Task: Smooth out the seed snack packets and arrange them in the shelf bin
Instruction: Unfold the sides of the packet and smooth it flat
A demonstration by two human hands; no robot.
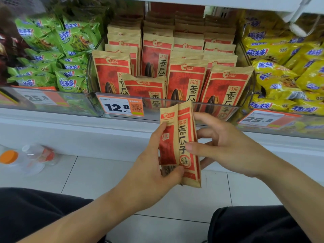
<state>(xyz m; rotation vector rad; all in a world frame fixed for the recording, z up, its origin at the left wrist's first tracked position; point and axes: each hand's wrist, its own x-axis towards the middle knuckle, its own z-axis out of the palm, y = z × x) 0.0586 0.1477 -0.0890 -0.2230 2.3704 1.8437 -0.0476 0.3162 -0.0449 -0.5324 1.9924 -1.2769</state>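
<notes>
left hand [157,155]: gripping creased seed packet [180,142] by lower left edge | packet: upright, long axis vertical, just below shelf bin [175,109] front, bin lying straight up-forward | right hand [219,142]: half-open, thumb pressing packet face, slightly nearer bin

Both forearms enter from bottom, meeting at frame center. Left hand [158,160] grips packet [185,146], thumb on front. Right hand [222,146] pinches its right edge, fingers curled.
</notes>
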